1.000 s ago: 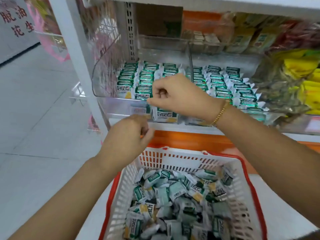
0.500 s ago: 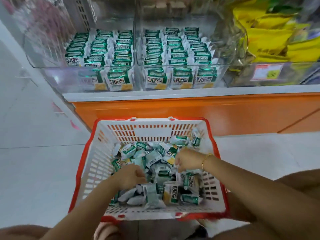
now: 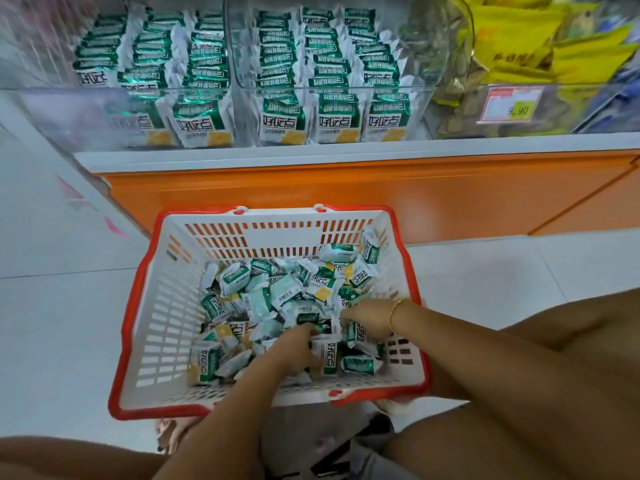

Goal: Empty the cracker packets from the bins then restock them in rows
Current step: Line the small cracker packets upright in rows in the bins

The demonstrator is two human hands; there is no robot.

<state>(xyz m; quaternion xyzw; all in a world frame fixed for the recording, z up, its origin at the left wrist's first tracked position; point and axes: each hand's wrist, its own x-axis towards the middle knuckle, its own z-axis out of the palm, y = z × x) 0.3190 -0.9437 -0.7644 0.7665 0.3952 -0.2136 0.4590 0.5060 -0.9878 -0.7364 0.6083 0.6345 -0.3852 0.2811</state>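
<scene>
Since half a second ago the left hand (image 3: 298, 348) is sliding rightward across the heap, closing in on the right hand (image 3: 367, 320), which is barely shifting near the basket's lower right corner. Both are digging among the loose cracker packets (image 3: 287, 296) lying in the white, red-rimmed basket (image 3: 138, 323) at the centre of the frame. I am seeing the left fingers curling down into the pile and the right fingers bending over a packet, yet I cannot tell whether either is actually pinching one (the wrappers are hiding the fingertips). Along the top of the frame the two clear bins (image 3: 62, 116) are already holding upright rows (image 3: 332, 64), three abreast in each. I am judging the emptying as finished and the restocking as well under way: the right bin is looking full to its front wall, while the left bin's leftmost row, at upper left, is seeming to stop short of the front. Dozens of packets are still waiting in the basket
</scene>
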